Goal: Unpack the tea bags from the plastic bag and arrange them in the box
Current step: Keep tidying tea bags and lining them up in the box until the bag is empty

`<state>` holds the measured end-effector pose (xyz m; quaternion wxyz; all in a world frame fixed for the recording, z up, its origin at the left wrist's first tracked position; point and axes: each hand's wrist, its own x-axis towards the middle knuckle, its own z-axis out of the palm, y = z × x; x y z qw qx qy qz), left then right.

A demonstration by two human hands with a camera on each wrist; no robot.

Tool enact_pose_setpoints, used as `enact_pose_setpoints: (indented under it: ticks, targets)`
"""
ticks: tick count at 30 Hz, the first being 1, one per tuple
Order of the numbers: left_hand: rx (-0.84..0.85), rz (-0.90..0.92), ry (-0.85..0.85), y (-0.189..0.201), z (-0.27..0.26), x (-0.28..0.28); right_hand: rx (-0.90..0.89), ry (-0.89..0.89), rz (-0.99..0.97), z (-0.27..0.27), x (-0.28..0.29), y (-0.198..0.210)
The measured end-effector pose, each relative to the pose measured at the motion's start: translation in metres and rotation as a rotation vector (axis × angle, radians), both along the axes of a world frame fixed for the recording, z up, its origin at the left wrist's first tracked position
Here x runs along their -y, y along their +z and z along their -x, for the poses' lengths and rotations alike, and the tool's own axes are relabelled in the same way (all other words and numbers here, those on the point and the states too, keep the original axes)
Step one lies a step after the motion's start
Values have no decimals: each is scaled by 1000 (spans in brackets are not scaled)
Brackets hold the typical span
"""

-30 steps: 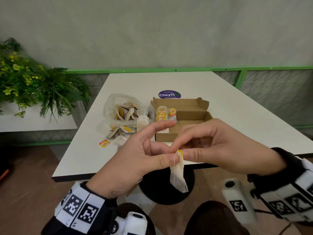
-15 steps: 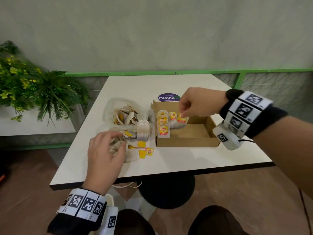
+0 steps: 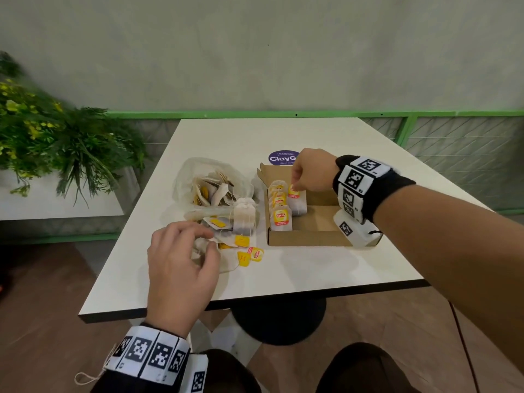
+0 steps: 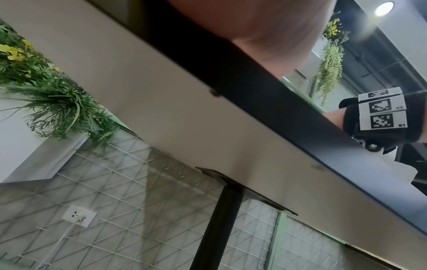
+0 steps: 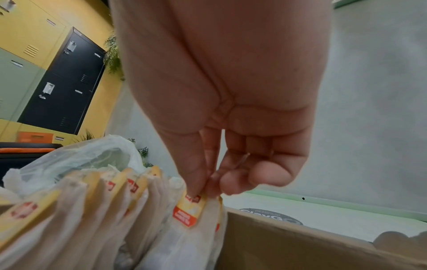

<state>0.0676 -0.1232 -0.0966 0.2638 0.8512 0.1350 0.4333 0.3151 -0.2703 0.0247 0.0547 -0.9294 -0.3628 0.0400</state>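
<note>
Right wrist view alone shows right hand [image 5: 231, 102] pinching a Lipton tea bag [image 5: 191, 213]; left hand [image 3: 181, 268], fingers loosely curled, seen only overhead

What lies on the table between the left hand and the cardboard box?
In the head view, loose tea bags and yellow tags lie between the left hand and the cardboard box.

- Left hand [image 3: 181, 268]: bare; wrist carries a black band [image 3: 71, 392] faced with a row of white panels [image 3: 153, 354] printed with black square-code markers.
- A loose pale string loop [image 3: 88, 379] hangs from the left band's outer edge.
- Right hand [image 3: 312, 171]: bare; black wristband [image 3: 394, 191] with white marker panels [image 3: 360, 174] across its top and side.
- White camera housing [image 3: 354, 231] under the right wrist, bearing one marker; a thin dark cable [image 3: 465, 350] trails below the forearm.
- Dark trousers [image 3: 365, 370] cover both knees.
</note>
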Motion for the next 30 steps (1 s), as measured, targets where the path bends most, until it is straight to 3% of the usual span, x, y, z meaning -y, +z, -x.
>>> enact_pose_setpoints:
  ticks: [5,9,12,17,19,22,30]
  targets:
    - [-47,-91,-31,1,2,3,-4,-21,-6,2,3,-3]
    - [-107,-166,-81,4,6,6,52,-16,-270,27,15,13]
    - [-197,-210,-83,4,7,6,-32,51,-430,76,28,10]
    - [-422,-268,64,4,1,8,-297,219,-206,147,37,-37]
    - [-408,-255,77,1,-1,6,-260,243,-165,157,35,-58]
    - [-323,-230,59,-2,-2,4,-205,197,-256,160,33,-78]
    - [-53,135,-283,4,3,-3,-475,150,-801,157,15,-94]
